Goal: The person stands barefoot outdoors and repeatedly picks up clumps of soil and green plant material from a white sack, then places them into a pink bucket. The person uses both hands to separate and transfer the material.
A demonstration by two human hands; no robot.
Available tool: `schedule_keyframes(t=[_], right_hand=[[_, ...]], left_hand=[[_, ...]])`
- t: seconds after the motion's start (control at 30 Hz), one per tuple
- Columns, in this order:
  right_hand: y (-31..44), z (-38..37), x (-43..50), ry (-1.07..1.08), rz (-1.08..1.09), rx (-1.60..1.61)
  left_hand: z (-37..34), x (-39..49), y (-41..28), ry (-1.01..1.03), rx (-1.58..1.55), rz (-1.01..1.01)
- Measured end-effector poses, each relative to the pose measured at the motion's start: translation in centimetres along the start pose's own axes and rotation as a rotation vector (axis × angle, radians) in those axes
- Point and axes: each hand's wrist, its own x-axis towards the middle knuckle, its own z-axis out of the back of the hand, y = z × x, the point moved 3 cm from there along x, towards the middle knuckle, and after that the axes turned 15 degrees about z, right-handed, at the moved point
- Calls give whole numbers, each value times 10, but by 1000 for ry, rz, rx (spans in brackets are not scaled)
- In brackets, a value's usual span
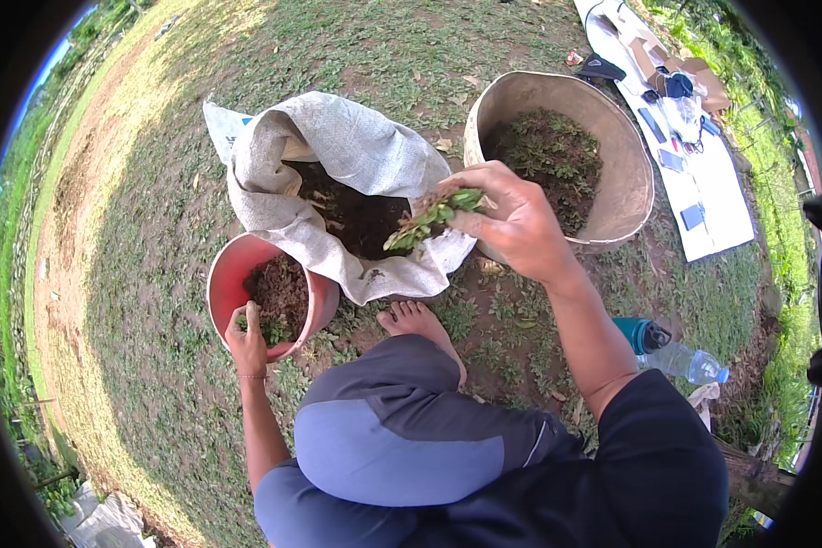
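My right hand (514,219) grips a clump of small leafy plants (431,220) with brown soil on the roots. It hangs over the right part of the mouth of a white woven sack (377,154), whose top is rolled down. Dark soil (359,219) shows inside the sack. My left hand (248,339) reaches over the near rim of a red bucket (225,284). Green leaves show by its thumb and fingers; whether they are held is unclear. Loose brown soil (281,291) and some leaves lie in that bucket.
A large beige tub (620,171) with uprooted plants (555,151) stands right of the sack. A teal bottle (631,334) and a clear plastic bottle (692,363) lie near my right elbow. Farther right, a white sheet (716,219) bears cardboard and small devices. My bare foot (421,325) rests before the sack.
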Motion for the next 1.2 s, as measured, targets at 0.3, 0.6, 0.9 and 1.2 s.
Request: schedule_keyframes(t=[0.3,0.6,0.9,1.2], right_hand=[[-65,205,11,777,-500,-1061],[-22,160,22,271,-298,-1064],[-18,-86,-9,450,-290,259],[-115,-251,-5,605,-448,14]], left_hand=[[-4,5,-1,22,4,44],[-5,-4,-10,317,-601,335],[-27,-15,-15,375,-805,337],[-20,-19,-16,347,-617,231]])
